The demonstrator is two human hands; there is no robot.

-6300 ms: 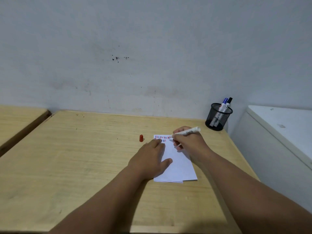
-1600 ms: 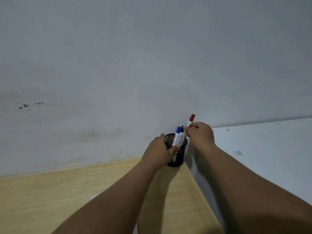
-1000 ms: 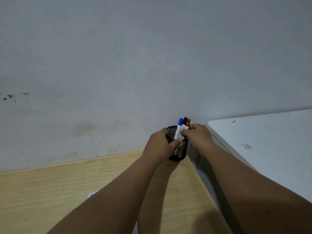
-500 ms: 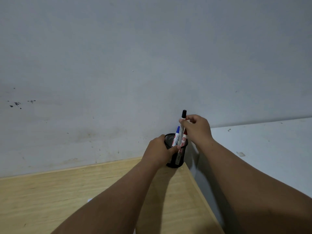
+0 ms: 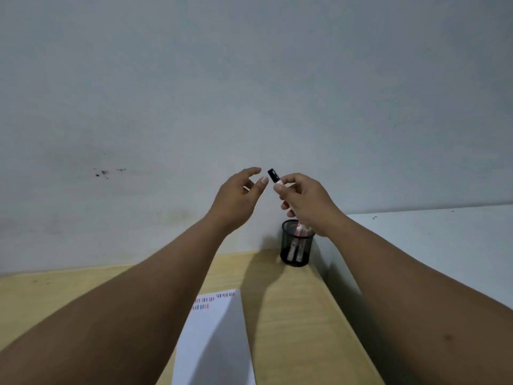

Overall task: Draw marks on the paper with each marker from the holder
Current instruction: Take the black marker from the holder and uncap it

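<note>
My right hand [image 5: 304, 202] grips a white marker with a black cap [image 5: 273, 175], held up in the air above the black mesh holder [image 5: 295, 252]. The cap points up and to the left. My left hand [image 5: 238, 197] is raised beside it, fingers apart, holding nothing, its fingertips close to the cap. Other markers stand inside the holder, partly hidden by my right hand. The white paper [image 5: 219, 343] lies on the wooden table [image 5: 291, 315] below, with short red, blue and black marks along its top edge.
The holder stands at the table's far right corner against a grey wall [image 5: 249, 79]. A white surface [image 5: 444, 240] adjoins the table on the right, with a narrow gap between them.
My right hand has lifted the black-capped marker out of the holder. My left hand has let go of the holder and risen toward the cap. The view has tilted down, showing the paper.
</note>
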